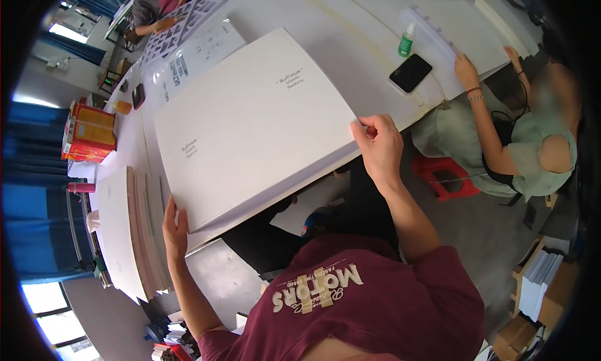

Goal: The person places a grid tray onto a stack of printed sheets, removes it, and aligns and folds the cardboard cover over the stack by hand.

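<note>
A large stack of white printed sheets point(250, 123) lies in front of me on the white table, with small dark text in two places on its top sheet. My left hand point(174, 226) is at the stack's near left corner, fingers against its edge. At the near right corner, my right hand point(380, 145) holds the edge between thumb and curled fingers. Beyond the stack lies a clear plastic-covered sheet with blue print point(203, 54).
Another thick paper stack point(122, 229) stands at the left, near a red and yellow box point(91, 132). A black phone point(410, 73) and green spray bottle point(407, 40) lie right. One co-worker point(526, 129) sits at right, another point(159, 10) across the table.
</note>
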Tool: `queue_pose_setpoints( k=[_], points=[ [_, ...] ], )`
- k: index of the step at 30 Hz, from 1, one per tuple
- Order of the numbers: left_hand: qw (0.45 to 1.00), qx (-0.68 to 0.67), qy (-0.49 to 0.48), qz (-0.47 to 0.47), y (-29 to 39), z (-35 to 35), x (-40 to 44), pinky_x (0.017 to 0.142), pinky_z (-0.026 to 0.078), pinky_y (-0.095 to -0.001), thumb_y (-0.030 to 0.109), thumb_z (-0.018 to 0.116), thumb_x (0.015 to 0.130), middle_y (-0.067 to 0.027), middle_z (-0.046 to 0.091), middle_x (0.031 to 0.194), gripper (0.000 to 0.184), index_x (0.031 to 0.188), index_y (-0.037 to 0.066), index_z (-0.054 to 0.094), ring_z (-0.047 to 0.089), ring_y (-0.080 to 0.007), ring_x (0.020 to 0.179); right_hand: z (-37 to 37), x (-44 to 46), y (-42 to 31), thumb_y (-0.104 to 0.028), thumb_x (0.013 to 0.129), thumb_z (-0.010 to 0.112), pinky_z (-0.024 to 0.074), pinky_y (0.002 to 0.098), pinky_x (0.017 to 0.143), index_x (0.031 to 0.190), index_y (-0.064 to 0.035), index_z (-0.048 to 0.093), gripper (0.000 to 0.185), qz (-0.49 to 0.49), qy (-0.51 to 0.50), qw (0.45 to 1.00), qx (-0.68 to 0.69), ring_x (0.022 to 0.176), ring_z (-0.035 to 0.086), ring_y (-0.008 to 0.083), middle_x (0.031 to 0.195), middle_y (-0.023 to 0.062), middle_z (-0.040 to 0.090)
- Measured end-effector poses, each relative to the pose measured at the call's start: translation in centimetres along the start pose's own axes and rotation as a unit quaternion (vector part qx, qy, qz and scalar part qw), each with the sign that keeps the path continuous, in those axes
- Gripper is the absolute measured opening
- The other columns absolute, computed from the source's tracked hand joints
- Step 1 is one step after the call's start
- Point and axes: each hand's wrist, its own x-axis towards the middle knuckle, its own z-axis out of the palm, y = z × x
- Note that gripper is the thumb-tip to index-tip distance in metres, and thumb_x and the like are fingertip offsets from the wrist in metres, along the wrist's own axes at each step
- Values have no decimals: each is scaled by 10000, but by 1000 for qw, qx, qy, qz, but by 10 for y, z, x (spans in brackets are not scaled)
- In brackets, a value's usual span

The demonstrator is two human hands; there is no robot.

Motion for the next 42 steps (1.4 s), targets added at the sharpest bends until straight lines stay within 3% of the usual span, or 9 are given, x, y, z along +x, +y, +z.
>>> queue_pose_setpoints(
  k=[8, 11, 14, 20, 26, 32, 38, 42],
  points=[
    [998, 56, -33, 24, 1, -9, 4, 1073, 382, -380, 112, 545, 962, -231, 548, 1356, 455, 1384, -41, 471, 506, -326, 1293, -1, 43, -8, -305, 837, 721, 498, 371, 661, 964, -47, 642, 298, 15, -113, 993, -42, 739, 639, 244, 833, 80, 646],
    [994, 96, -36, 43, 7, -11, 4, 1076, 378, -381, 116, 542, 965, -236, 546, 1354, 457, 1388, -40, 467, 503, -338, 1293, 12, 56, -7, -294, 834, 726, 496, 372, 680, 950, -37, 651, 291, -47, -129, 987, -81, 762, 647, 246, 852, 81, 656],
    [994, 85, -35, 61, 6, -10, 5, 1078, 369, -388, 121, 542, 963, -240, 538, 1358, 472, 1396, -42, 449, 492, -352, 1297, 14, 61, -6, -248, 837, 717, 507, 362, 704, 966, -19, 674, 266, -21, -160, 985, -64, 776, 656, 241, 882, 109, 669],
    [992, 100, -49, 62, 16, -12, 4, 1082, 362, -399, 107, 528, 958, -246, 526, 1367, 474, 1398, -41, 437, 480, -372, 1299, 15, 66, -1, -266, 828, 726, 506, 375, 712, 930, -34, 681, 257, -25, -164, 984, -68, 798, 657, 256, 896, 86, 680],
    [991, 109, -39, 69, 10, -8, 2, 1088, 356, -399, 90, 522, 955, -245, 496, 1398, 496, 1424, -25, 410, 461, -370, 1318, 32, 97, -18, -288, 818, 738, 523, 373, 770, 1037, -20, 693, 349, 0, -192, 978, -83, 881, 678, 260, 971, 122, 707],
    [994, 76, -35, 76, 4, -7, 2, 1096, 348, -398, 90, 524, 956, -242, 482, 1411, 519, 1445, -13, 385, 444, -366, 1334, 41, 104, -10, -247, 829, 721, 528, 333, 753, 1019, 16, 701, 325, 42, -211, 976, -18, 821, 687, 242, 914, 147, 716],
    [991, 98, -43, 84, 8, -9, 4, 1097, 340, -407, 91, 522, 954, -244, 479, 1412, 524, 1450, 0, 382, 448, -379, 1322, 45, 106, -4, -192, 847, 693, 521, 314, 723, 979, 13, 714, 245, 20, -198, 980, -1, 779, 682, 208, 854, 126, 719],
    [988, 114, -46, 89, 6, -11, 3, 1102, 328, -421, 105, 528, 955, -237, 466, 1424, 537, 1458, 9, 368, 433, -387, 1326, 46, 106, -2, -175, 849, 672, 528, 358, 706, 903, 2, 719, 191, 5, -187, 982, 6, 750, 682, 255, 809, 133, 711]
  ],
)
